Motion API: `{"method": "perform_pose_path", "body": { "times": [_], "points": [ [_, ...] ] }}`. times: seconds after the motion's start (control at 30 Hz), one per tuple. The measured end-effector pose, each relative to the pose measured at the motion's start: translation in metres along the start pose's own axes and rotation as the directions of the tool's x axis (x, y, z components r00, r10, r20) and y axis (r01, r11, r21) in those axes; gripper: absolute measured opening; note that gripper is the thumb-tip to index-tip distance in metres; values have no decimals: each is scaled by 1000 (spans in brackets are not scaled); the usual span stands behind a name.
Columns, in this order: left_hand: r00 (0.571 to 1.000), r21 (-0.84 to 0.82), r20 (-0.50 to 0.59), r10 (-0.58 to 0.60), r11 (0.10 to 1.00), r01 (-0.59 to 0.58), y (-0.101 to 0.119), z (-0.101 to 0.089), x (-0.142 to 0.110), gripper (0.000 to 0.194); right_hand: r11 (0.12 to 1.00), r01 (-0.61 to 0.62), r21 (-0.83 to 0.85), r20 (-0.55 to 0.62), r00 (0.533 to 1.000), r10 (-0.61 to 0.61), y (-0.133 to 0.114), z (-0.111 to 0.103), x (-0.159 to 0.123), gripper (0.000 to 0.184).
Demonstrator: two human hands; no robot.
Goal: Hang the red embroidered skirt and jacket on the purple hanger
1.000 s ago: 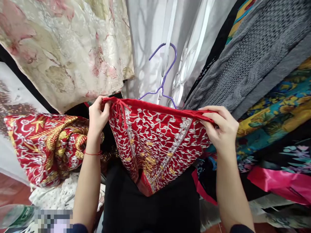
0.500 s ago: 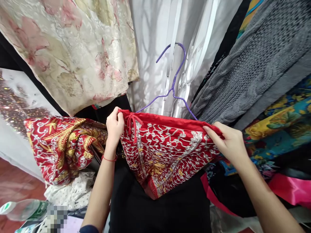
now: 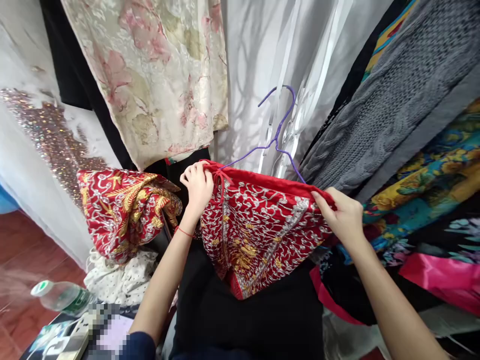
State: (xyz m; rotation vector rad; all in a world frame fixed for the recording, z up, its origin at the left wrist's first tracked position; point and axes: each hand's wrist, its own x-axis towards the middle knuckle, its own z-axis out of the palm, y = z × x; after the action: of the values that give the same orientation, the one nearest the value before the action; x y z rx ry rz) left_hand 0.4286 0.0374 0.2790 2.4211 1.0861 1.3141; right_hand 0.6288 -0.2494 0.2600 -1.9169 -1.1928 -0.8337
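A red garment [image 3: 258, 225] with silver and gold embroidery is stretched between my hands, its plain red band along the top. My left hand [image 3: 198, 185] grips the band's left end beside a thin red tie, with the fingers bent over the edge. At the right end, my right hand [image 3: 339, 210] pinches the band with the thumb in front. A purple wire hanger [image 3: 277, 135] rises behind the band, hook upward. Its lower part is hidden by the cloth, so I cannot tell whether it sits inside the garment.
A matching red and gold embroidered cloth [image 3: 123, 215] lies bunched at left over a dotted white cloth [image 3: 120, 280]. A plastic bottle [image 3: 65, 296] lies below them. Floral fabric [image 3: 168, 75] hangs upper left, a grey knit [image 3: 393, 100] at right, before a white curtain [image 3: 247, 60].
The view has shifted left, so the surroundings appear further right. My left hand has moved its grip, its fingers now spread over the band's top edge. My right hand keeps its hold.
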Motion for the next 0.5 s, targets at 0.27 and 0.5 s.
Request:
{"method": "perform_pose_path", "body": {
  "times": [0.27,0.5],
  "points": [
    [993,-39,-8,119,992,-119,-25,-83,-45,37,984,-32,-177,-26,999,28,-8,0,-4,42],
    [966,318,20,-259,917,240,-117,-170,-111,108,937,-152,-315,-45,988,145,-40,-6,-20,32]
  ]
}}
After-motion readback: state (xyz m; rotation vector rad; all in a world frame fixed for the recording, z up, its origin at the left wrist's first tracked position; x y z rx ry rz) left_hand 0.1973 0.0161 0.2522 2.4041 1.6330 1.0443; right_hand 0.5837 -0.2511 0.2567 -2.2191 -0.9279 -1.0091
